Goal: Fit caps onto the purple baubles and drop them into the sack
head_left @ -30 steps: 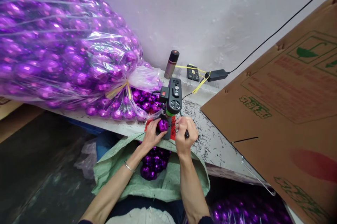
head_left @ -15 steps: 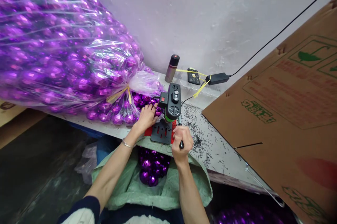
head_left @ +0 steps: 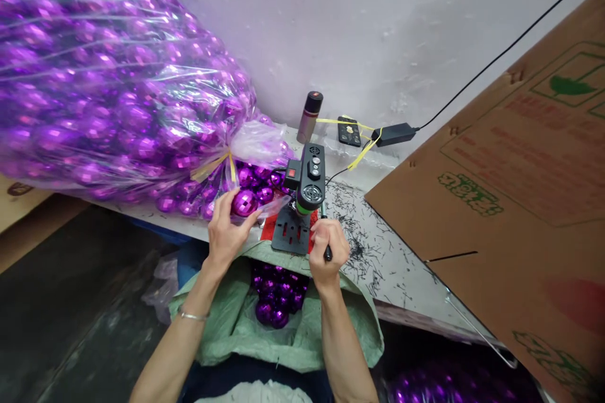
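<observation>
A shiny purple faceted ball ornament (head_left: pixel 244 202) sits between the thumb and fingers of my left hand (head_left: pixel 227 233), which curve around its near side. More such balls spill from the mouth of a clear plastic bag (head_left: pixel 255 144) just behind. My right hand (head_left: pixel 329 251) is wrapped around the black lever handle (head_left: pixel 328 254) of a small black bench press (head_left: pixel 312 179). Its slotted base plate (head_left: pixel 287 236) lies over something red on the table. Under the table's front edge, a pale green sack (head_left: pixel 222 321) spreads open on my lap with purple balls (head_left: pixel 278 302) inside.
A large tied bag of purple balls (head_left: pixel 118 94) fills the left. A cardboard box (head_left: pixel 491 201) stands right. A dark bottle (head_left: pixel 309 118), phone-like device (head_left: pixel 348 132) and power adapter (head_left: pixel 394 134) line the wall. Black bits (head_left: pixel 357 251) litter the table (head_left: pixel 401 270).
My left hand has moved left, away from the press, to a purple ball by the bag mouth. My right hand stays on the lever handle.
</observation>
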The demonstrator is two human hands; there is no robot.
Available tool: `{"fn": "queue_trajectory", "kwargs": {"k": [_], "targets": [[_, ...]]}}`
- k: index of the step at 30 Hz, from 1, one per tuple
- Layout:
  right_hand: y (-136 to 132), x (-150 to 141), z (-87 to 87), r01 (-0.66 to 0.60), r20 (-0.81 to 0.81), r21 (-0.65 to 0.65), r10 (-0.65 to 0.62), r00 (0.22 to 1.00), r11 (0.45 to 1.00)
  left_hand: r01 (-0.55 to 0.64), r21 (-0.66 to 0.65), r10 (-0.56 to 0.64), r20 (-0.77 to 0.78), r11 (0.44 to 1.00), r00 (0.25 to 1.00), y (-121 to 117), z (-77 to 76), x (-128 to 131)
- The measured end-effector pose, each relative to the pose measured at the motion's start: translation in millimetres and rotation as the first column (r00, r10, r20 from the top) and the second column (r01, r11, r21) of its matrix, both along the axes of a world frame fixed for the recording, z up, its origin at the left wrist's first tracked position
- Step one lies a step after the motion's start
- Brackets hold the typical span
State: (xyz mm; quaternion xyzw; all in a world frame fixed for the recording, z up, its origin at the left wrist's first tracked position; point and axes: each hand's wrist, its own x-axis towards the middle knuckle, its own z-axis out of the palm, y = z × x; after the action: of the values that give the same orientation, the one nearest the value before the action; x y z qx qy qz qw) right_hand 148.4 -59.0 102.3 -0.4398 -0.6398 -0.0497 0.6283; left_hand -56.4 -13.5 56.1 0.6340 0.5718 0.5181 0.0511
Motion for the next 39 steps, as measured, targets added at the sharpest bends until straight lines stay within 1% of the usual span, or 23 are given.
{"fn": "queue_trajectory", "kwargs": {"k": [2, 3, 4, 5, 6, 8, 9, 10, 12, 15, 17, 18, 19, 20, 22, 25, 27, 28, 30, 32, 36, 39], "targets": [[0.3, -0.2, 0.4, -0.001, -0.007, -0.002, 0.001, 1.000, 1.000, 0.022, 0.049, -0.028, 0.129, 0.999, 0.991, -15.0, 2.4, 5.1], [0.4, 0.1, 0.4, -0.002, -0.004, 0.000, 0.002, 1.000, 1.000, 0.069, 0.030, -0.074, 0.213, 0.997, 0.974, -20.3, 1.1, 10.0], [0.5, 0.6, 0.4, -0.001, 0.002, 0.002, 0.001, 1.000, 1.000, 0.144, -0.015, -0.133, 0.307, 0.989, 0.942, -24.6, -1.7, 16.0], [0.4, 1.3, 0.5, -0.002, 0.012, 0.002, 0.002, 1.000, 1.000, 0.239, -0.070, -0.191, 0.408, 0.969, 0.893, -28.1, -5.9, 22.6], [0.4, 2.0, 0.7, -0.003, 0.023, 0.001, 0.003, 1.000, 1.000, 0.339, -0.123, -0.236, 0.505, 0.933, 0.830, -31.1, -11.1, 29.6], [0.1, 3.6, 1.5, -0.003, 0.047, -0.003, 0.003, 0.999, 1.000, 0.501, -0.196, -0.264, 0.660, 0.843, 0.704, -36.1, -22.3, 43.0], [-0.1, 4.2, 2.0, -0.002, 0.058, -0.002, 0.002, 0.998, 1.000, 0.548, -0.218, -0.249, 0.716, 0.807, 0.653, -37.9, -27.6, 48.9], [-0.3, 4.6, 2.5, 0.000, 0.067, -0.001, 0.000, 0.998, 1.000, 0.575, -0.233, -0.222, 0.761, 0.784, 0.610, -39.0, -32.3, 54.2], [-0.6, 4.9, 3.4, 0.003, 0.073, 0.004, -0.003, 0.997, 1.000, 0.602, -0.250, -0.155, 0.827, 0.758, 0.540, -38.3, -39.5, 62.2], [-1.0, 4.7, 3.6, -0.003, 0.070, 0.006, 0.003, 0.998, 1.000, 0.612, -0.250, -0.067, 0.892, 0.750, 0.446, -29.3, -46.2, 68.9], [-1.3, 4.6, 3.0, -0.012, 0.071, 0.005, 0.011, 0.997, 1.000, 0.599, -0.244, -0.037, 0.908, 0.763, 0.417, -20.7, -49.9, 71.7], [-1.4, 4.7, 2.7, -0.017, 0.073, 0.005, 0.016, 0.997, 1.000, 0.586, -0.244, -0.034, 0.906, 0.773, 0.422, -16.6, -52.0, 73.0], [-1.5, 4.8, 2.3, -0.020, 0.074, 0.005, 0.020, 0.997, 1.000, 0.568, -0.247, -0.038, 0.896, 0.785, 0.443, -13.1, -54.4, 74.5], [-1.7, 5.0, 2.0, -0.022, 0.075, 0.004, 0.021, 0.997, 1.000, 0.543, -0.253, -0.049, 0.876, 0.801, 0.480, -10.4, -57.2, 76.2], [-1.9, 5.3, 1.7, -0.019, 0.072, 0.002, 0.019, 0.997, 1.000, 0.471, -0.262, -0.081, 0.802, 0.843, 0.591, -7.8, -63.8, 79.6], [-2.2, 5.7, 2.0, -0.014, 0.076, -0.005, 0.014, 0.997, 1.000, 0.360, -0.270, -0.129, 0.614, 0.893, 0.779, -9.3, -74.2, 83.7], [-2.4, 5.7, 2.4, -0.018, 0.084, -0.011, 0.018, 0.996, 1.000, 0.308, -0.290, -0.141, 0.478, 0.906, 0.867, -11.1, -79.5, 85.2], [-2.6, 5.7, 2.5, -0.020, 0.084, -0.013, 0.021, 0.996, 1.000, 0.287, -0.301, -0.145, 0.417, 0.910, 0.897, -11.6, -81.4, 85.7], [-3.0, 5.7, 2.3, -0.018, 0.082, -0.014, 0.020, 0.996, 1.000, 0.261, -0.303, -0.161, 0.319, 0.916, 0.934, -10.8, -83.4, 86.2], [-3.4, 5.7, 1.8, -0.013, 0.083, -0.012, 0.014, 0.996, 1.000, 0.268, -0.280, -0.199, 0.251, 0.922, 0.947, -7.8, -83.8, 86.3], [-4.3, 5.8, 0.8, -0.020, 0.084, -0.018, 0.021, 0.996, 1.000, 0.309, -0.219, -0.277, 0.166, 0.925, 0.946, -0.8, -82.7, 86.0], [-4.4, 5.6, 1.2, -0.024, 0.075, -0.020, 0.025, 0.997, 1.000, 0.337, -0.195, -0.321, 0.111, 0.921, 0.941, -0.6, -81.0, 87.7]]}}
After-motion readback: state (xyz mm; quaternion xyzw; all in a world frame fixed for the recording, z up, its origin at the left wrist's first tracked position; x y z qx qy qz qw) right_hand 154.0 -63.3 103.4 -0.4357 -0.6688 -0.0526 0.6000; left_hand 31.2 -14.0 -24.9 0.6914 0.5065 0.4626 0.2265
